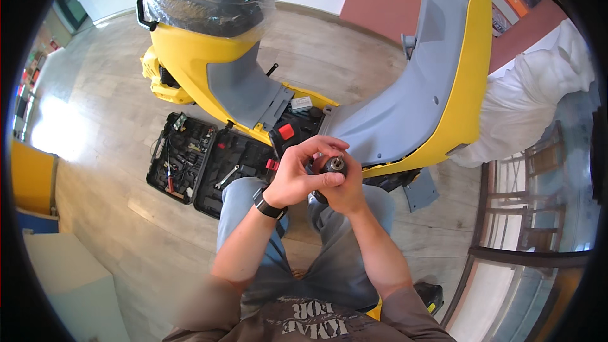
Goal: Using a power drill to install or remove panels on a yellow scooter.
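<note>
A black cordless drill (334, 166) is held up between my two hands above my knees, its chuck and bit pointing up toward me. My left hand (297, 174) is closed around the chuck end, with the thumb lying along the near side. Wrapped round the drill's body from the right is my right hand (348, 193); part of the handle is hidden behind it. Just beyond the hands is the yellow and grey scooter (386, 126), its footboard section opened up. A black part with a red patch (286, 132) shows beside my left hand.
An open black tool case (197, 206) lies on the floor to the left, with several tools and a wrench (227, 177). A grey panel (421, 190) lies at the right. White wrapping (532, 98) and a glass-fronted cabinet (525, 209) stand farther right.
</note>
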The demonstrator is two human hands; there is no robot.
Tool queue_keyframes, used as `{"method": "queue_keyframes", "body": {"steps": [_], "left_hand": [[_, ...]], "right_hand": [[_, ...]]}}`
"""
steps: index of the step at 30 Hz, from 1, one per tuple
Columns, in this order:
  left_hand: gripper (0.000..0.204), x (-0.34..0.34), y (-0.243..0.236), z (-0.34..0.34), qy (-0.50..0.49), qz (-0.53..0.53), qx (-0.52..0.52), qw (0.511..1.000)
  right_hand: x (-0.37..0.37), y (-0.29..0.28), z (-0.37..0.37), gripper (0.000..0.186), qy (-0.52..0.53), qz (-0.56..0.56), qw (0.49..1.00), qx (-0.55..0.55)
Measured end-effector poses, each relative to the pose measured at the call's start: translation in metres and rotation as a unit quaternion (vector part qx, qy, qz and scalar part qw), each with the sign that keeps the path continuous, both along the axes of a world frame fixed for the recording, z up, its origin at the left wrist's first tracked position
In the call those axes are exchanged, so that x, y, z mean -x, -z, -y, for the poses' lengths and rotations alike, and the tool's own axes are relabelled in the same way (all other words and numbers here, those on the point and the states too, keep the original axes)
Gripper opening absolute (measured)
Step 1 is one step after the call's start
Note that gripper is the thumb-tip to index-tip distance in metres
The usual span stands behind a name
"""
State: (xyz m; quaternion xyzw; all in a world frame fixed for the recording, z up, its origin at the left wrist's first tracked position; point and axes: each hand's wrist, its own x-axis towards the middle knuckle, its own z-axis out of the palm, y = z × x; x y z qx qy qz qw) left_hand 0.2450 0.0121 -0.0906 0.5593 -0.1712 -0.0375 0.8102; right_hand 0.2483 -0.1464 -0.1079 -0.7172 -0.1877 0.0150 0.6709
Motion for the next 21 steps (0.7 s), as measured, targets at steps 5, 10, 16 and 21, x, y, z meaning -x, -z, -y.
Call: {"method": "queue_keyframes", "body": {"steps": [5,10,16,21], "left_hand": [[0.032,-0.001,-0.006,-0.002,-0.001,0.015,-0.069,0.998],[0.082,0.003,-0.012,-0.026,-0.080,0.222,-0.311,0.921],[0.083,0.014,0.003,-0.031,-0.099,0.311,-0.553,0.766],[0.072,0.003,0.018,-0.015,-0.149,0.241,-0.426,0.859]], "right_hand": [[-0.003,0.004,0.007,0.031,0.001,-0.069,0.996,-0.051],[-0.015,-0.008,0.022,0.019,-0.006,-0.202,0.938,-0.283],[-0.029,-0.038,0.034,0.016,0.073,-0.366,0.853,-0.365],[-0.030,-0.078,0.016,0.021,0.079,-0.380,0.859,-0.335]]}}
